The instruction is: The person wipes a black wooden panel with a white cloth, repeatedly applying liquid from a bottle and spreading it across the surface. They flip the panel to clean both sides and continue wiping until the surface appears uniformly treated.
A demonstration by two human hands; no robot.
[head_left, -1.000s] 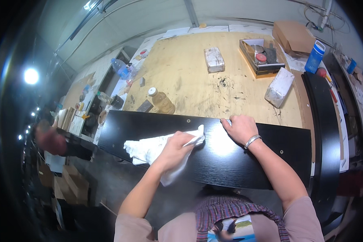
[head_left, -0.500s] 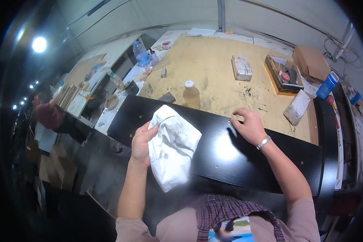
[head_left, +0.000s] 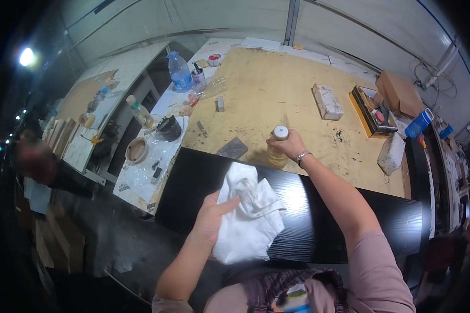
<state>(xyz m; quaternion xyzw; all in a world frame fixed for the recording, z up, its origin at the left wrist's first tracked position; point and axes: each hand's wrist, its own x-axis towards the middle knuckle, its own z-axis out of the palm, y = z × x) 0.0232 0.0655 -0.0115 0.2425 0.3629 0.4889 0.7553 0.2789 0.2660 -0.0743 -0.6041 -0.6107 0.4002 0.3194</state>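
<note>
Two hands, apart: the left hand [head_left: 208, 217] clasps a white cloth [head_left: 251, 221] over the black board [head_left: 188, 182], and the right hand [head_left: 291, 145] wraps around a capped bottle [head_left: 277, 159] just beyond the board's far edge. The bottle's long axis runs nearly upright; bare tabletop [head_left: 269, 78] opens beyond it.

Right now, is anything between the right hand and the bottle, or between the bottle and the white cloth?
Nothing visible: the right hand is already around the bottle. Toward the white cloth, only the flat black board lies below; the gray block sits off to the left.
</note>
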